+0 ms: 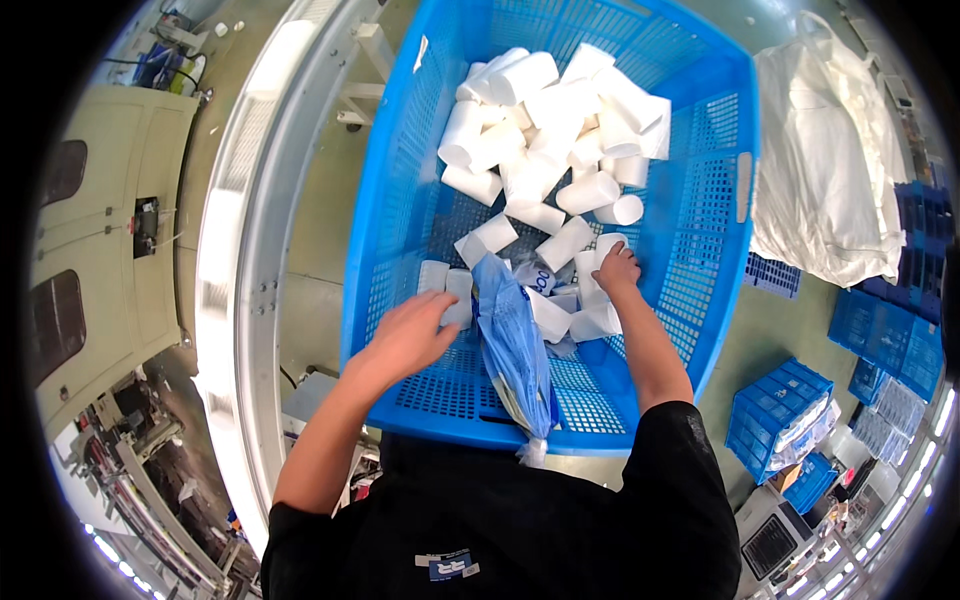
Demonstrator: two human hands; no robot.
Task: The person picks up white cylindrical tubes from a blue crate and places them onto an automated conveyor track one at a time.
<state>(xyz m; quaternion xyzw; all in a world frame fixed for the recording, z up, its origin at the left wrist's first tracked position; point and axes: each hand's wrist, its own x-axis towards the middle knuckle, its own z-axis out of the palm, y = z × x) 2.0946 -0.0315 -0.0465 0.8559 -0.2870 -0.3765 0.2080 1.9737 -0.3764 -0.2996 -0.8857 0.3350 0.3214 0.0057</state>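
A large blue plastic crate stands in front of me, with a heap of plain white cylinders in its far half. Down in the near right part, my right hand has its fingers curled over a white cylinder. My left hand is over the near left part, thumb and fingers apart, beside another upright white cylinder; whether it touches this one I cannot tell. Between my hands lies a crumpled blue plastic bag, its gathered end hanging over the crate's near rim.
A white metal rail or frame runs along the left of the crate, with a beige machine cabinet beyond it. To the right are a big white sack, a smaller blue crate and stacked blue boxes.
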